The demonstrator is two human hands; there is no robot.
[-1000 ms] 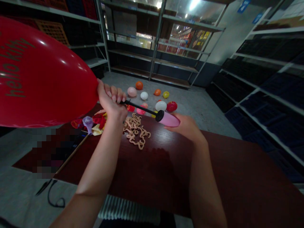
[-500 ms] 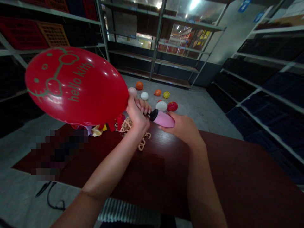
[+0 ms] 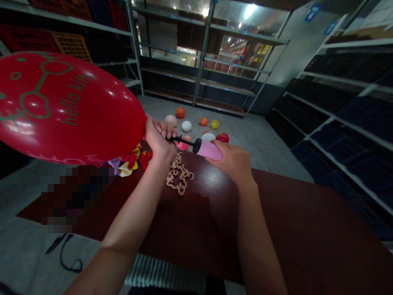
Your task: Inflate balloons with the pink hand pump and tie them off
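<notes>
My left hand (image 3: 159, 138) is closed around the neck of a big red balloon (image 3: 66, 108) printed with green "hello kitty" lettering, and around the near end of the pump's black rod (image 3: 184, 142). My right hand (image 3: 231, 161) grips the pink barrel of the hand pump (image 3: 209, 150). The rod shows a short length pulled out between the two hands. Both hands hover above the far edge of a dark red table (image 3: 215, 221).
A heap of tan rubber bands (image 3: 178, 176) and a pile of flat coloured balloons (image 3: 132, 162) lie on the table. Several inflated balloons (image 3: 196, 125) sit on the grey floor beyond. Metal shelving (image 3: 211, 61) lines the room; a black cable (image 3: 69, 260) lies at lower left.
The pump rod went from far out to pushed fully in, and is now drawn partly out again. The balloon has swung with my left hand.
</notes>
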